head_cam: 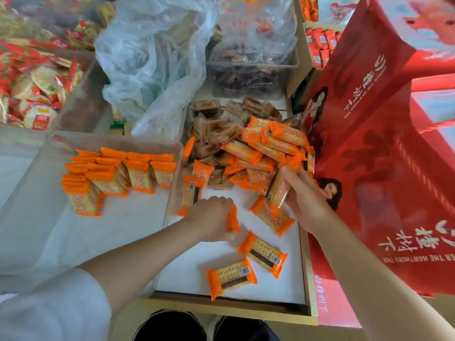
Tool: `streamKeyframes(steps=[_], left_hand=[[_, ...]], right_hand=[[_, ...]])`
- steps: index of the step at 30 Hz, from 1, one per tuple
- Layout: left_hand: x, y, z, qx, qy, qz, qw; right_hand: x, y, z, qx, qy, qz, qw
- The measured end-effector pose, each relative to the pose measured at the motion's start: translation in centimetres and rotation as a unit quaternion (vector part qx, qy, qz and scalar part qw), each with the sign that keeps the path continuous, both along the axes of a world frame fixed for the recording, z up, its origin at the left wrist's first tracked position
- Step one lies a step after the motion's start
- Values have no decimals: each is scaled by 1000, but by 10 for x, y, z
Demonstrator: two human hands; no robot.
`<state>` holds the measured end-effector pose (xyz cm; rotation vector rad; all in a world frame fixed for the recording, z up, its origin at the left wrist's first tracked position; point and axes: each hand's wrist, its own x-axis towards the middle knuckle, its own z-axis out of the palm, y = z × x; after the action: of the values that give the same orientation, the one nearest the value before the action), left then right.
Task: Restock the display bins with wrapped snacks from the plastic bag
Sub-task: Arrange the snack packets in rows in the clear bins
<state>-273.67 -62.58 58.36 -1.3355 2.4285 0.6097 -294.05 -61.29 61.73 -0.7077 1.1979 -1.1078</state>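
Orange wrapped snacks, two lots. Loose heap [266,153] sits mid-right of frame in the right-hand bin [278,289], mixed over brown wrapped snacks [211,134]; three singles lie flat on the white bin floor toward lower centre, e.g. one at [231,278]. Sorted lot [118,178] stands in the left clear bin [37,168], centre-left of frame.

Left hand [211,217]: fingers curled round one orange pack [233,219], only its crimped edge showing. Right hand [305,200]: fingers wrapped on a pack [278,190] at the heap's lower right edge.

Orientation: sorted packs stand on edge in rows, faces toward the lower frame, crimped ends up. Right-hand pack's long axis runs near vertical in frame, tilted slightly right at the top. Floor singles lie face up, long axes on mixed diagonals. Heap is random.

Step, as I read it: pulling orange packs from the heap and transferring them to the left bin rows. To do well: turn each pack on edge before release, match the facing of the existing row, butt it against the last pack so the row doesn't topple. Keep brown packs out of the pick.

Surroundings: crumpled clear plastic bag [152,57] upper centre, looks mostly emptied; clear tub of dark snacks [251,70] behind it; red gift boxes [384,143] along right side; red-and-white snack packs [37,89] upper left.
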Motion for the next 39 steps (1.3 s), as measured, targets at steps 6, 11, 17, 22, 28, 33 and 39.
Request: streamKeyframes(steps=[6, 11, 17, 22, 28, 33, 39], left_hand=[[42, 9, 65, 67, 470, 259, 841], [114, -2, 72, -23, 559, 364, 744], [203, -36, 29, -169, 322, 336, 869], [219, -61, -2, -103, 130, 89, 982], [210, -84, -19, -256, -58, -49, 964], [225, -86, -30, -347, -8, -27, 938], [238, -73, -19, -321, 112, -23, 940]], right_hand=[[55, -22, 19, 35, 2, -2, 999], [125, -43, 45, 31, -80, 35, 996], [191, -65, 49, -103, 127, 125, 979], [218, -85, 31, -178, 514, 198, 815], [224, -91, 12, -202, 702, 221, 646], [242, -95, -16, -142, 809, 256, 509], [246, -87, -24, -153, 783, 189, 573]])
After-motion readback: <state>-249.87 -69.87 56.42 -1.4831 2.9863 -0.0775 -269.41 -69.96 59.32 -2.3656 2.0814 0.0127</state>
